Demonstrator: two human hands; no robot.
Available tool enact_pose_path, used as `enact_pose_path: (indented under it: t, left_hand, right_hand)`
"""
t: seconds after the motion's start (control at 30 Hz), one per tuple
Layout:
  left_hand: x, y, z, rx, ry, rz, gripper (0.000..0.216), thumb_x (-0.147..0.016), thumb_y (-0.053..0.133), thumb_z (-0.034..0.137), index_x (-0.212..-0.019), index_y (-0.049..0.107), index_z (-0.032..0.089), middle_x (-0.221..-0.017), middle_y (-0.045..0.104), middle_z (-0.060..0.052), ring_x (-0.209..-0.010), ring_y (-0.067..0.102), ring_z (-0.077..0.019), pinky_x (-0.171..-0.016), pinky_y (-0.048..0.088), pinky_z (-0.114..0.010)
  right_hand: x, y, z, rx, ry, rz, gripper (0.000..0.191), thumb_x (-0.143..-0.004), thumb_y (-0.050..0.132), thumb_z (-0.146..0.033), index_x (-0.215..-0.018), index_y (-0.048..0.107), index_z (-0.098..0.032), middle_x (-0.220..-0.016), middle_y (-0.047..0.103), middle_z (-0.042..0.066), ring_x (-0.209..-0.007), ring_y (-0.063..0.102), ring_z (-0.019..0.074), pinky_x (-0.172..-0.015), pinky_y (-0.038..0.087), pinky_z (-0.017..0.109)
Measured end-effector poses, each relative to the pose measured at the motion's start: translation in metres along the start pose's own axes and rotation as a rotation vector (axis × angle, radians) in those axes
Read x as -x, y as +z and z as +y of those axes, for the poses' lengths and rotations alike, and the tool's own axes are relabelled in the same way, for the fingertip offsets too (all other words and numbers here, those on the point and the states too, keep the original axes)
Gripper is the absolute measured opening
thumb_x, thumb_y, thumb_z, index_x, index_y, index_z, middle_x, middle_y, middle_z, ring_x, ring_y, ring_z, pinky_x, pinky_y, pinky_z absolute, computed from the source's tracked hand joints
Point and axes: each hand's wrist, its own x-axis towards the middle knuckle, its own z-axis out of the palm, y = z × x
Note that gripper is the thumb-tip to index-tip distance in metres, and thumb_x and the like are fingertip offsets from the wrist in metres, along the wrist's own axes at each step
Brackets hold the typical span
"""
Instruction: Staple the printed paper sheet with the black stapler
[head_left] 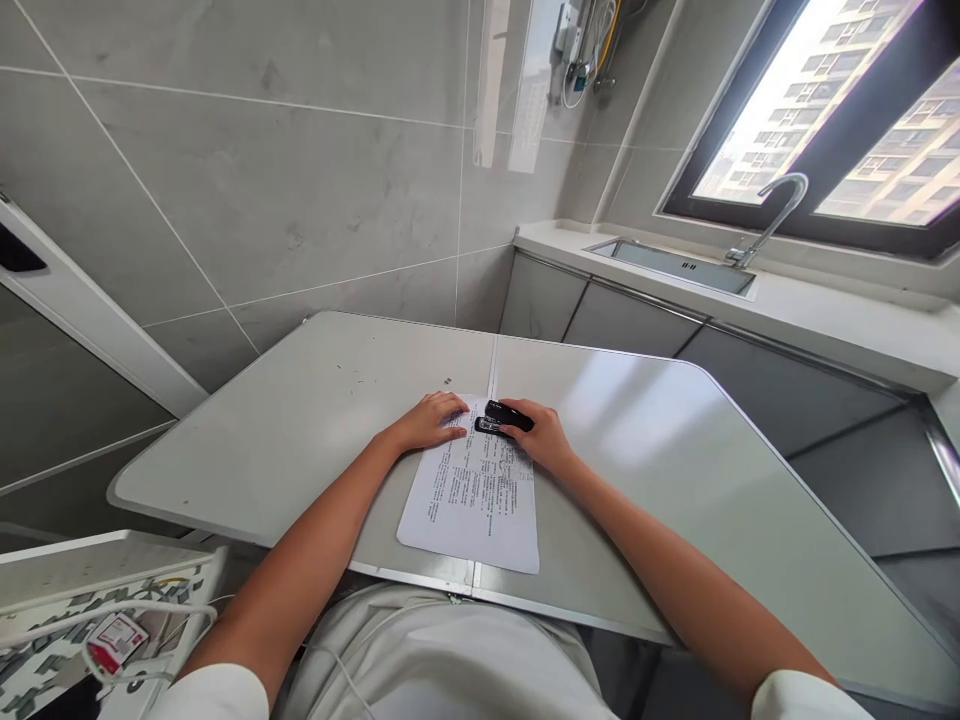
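A printed sheet of paper (pixel 466 510), perhaps more than one, lies on the white folding table (pixel 300 420) in front of me. My right hand (pixel 541 430) is wrapped round a black stapler (pixel 504 415), which is over the far part of the paper. The stapler's jaws point left, and a gap shows between its upper arm and its base. My left hand (pixel 435 420) rests on the paper's far left edge, palm down, with its fingers stretched out toward the stapler. Its fingertips are a little apart from the stapler.
Small dark bits, perhaps staples (pixel 448 380), lie beyond my left hand. A seam crosses the table's middle. At the right stands a counter with a sink (pixel 675 265) and a faucet (pixel 780 215). A white rack (pixel 112 600) holding a red-and-white box (pixel 116 640) is at lower left.
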Motion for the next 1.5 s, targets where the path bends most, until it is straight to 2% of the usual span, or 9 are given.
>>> enact_pose_path:
  t: [0.17, 0.37, 0.53, 0.73, 0.9, 1.03, 1.23, 1.37, 1.5]
  left_hand:
    - [-0.001, 0.004, 0.002, -0.02, 0.008, 0.018, 0.033, -0.096, 0.067, 0.048, -0.121, 0.072, 0.027, -0.129, 0.067, -0.008, -0.125, 0.058, -0.0279, -0.114, 0.04, -0.048]
    - [-0.004, 0.009, 0.006, -0.106, 0.002, 0.03, 0.03, -0.096, 0.068, 0.045, -0.12, 0.074, 0.027, -0.124, 0.067, -0.007, -0.121, 0.057, -0.0279, -0.111, 0.04, -0.049]
    - [-0.005, 0.008, 0.011, -0.12, -0.009, 0.028, 0.028, -0.095, 0.069, 0.042, -0.118, 0.073, 0.026, -0.122, 0.067, -0.007, -0.12, 0.059, -0.0275, -0.111, 0.04, -0.049]
    - [-0.007, 0.011, 0.01, -0.02, 0.028, 0.026, 0.024, -0.096, 0.067, 0.035, -0.117, 0.07, 0.023, -0.114, 0.067, -0.007, -0.109, 0.06, -0.0249, -0.1, 0.049, -0.042]
    - [-0.007, 0.01, 0.011, 0.04, 0.001, -0.001, 0.026, -0.097, 0.066, 0.038, -0.117, 0.068, 0.023, -0.112, 0.066, -0.007, -0.106, 0.06, -0.0244, -0.097, 0.049, -0.041]
    - [-0.007, 0.01, 0.011, 0.04, -0.03, -0.028, 0.027, -0.096, 0.067, 0.04, -0.119, 0.067, 0.024, -0.113, 0.065, -0.006, -0.104, 0.061, -0.0237, -0.099, 0.047, -0.041]
    - [-0.006, 0.01, 0.012, 0.058, -0.075, -0.08, 0.027, -0.098, 0.064, 0.043, -0.117, 0.067, 0.024, -0.108, 0.066, -0.003, -0.088, 0.062, -0.0194, -0.098, 0.043, -0.039]
    - [-0.005, 0.012, 0.012, 0.066, -0.091, -0.086, 0.028, -0.098, 0.064, 0.044, -0.118, 0.067, 0.024, -0.11, 0.068, -0.003, -0.084, 0.062, -0.0177, -0.103, 0.04, -0.04]
    - [-0.005, 0.013, 0.011, 0.103, -0.108, -0.084, 0.03, -0.098, 0.064, 0.047, -0.118, 0.067, 0.025, -0.114, 0.07, -0.002, -0.088, 0.064, -0.0179, -0.104, 0.038, -0.039]
  right_hand:
    - [0.005, 0.002, 0.002, -0.007, 0.013, 0.0, 0.037, -0.091, 0.07, -0.036, -0.127, 0.07, -0.026, -0.122, 0.076, 0.006, -0.111, 0.07, 0.0239, -0.104, 0.052, 0.041]
    - [0.008, -0.009, 0.013, 0.085, 0.042, 0.038, 0.045, -0.082, 0.08, -0.041, -0.123, 0.069, -0.025, -0.116, 0.074, 0.008, -0.106, 0.064, 0.0267, -0.088, 0.054, 0.04]
    - [0.012, -0.01, 0.019, 0.126, 0.044, -0.038, 0.032, -0.087, 0.074, -0.037, -0.116, 0.07, -0.024, -0.103, 0.074, 0.006, -0.095, 0.064, 0.0253, -0.087, 0.052, 0.04]
    - [0.014, -0.004, 0.015, 0.064, 0.023, 0.023, 0.023, -0.088, 0.074, -0.035, -0.109, 0.072, -0.026, -0.1, 0.075, 0.005, -0.099, 0.064, 0.0266, -0.086, 0.053, 0.04]
    - [0.016, -0.002, 0.011, 0.024, 0.137, 0.081, 0.031, -0.085, 0.077, -0.041, -0.111, 0.071, -0.026, -0.105, 0.075, 0.005, -0.093, 0.067, 0.0239, -0.085, 0.054, 0.039]
    - [0.017, -0.005, 0.008, -0.069, 0.196, 0.096, 0.035, -0.081, 0.08, -0.043, -0.106, 0.063, -0.025, -0.107, 0.074, 0.004, -0.092, 0.067, 0.0228, -0.086, 0.053, 0.038]
    - [0.017, -0.007, 0.01, -0.163, 0.239, 0.166, 0.019, -0.1, 0.053, -0.037, -0.089, 0.059, -0.023, -0.102, 0.069, 0.006, -0.09, 0.061, 0.0205, -0.079, 0.048, 0.034]
    - [0.019, -0.008, 0.015, -0.188, 0.336, 0.147, 0.013, -0.096, 0.052, -0.03, -0.094, 0.062, -0.023, -0.095, 0.067, 0.003, -0.082, 0.058, 0.0194, -0.074, 0.044, 0.032]
    - [0.022, -0.011, 0.019, -0.239, 0.378, 0.116, 0.013, -0.095, 0.054, -0.031, -0.098, 0.065, -0.024, -0.094, 0.066, 0.002, -0.083, 0.059, 0.0208, -0.074, 0.043, 0.033]
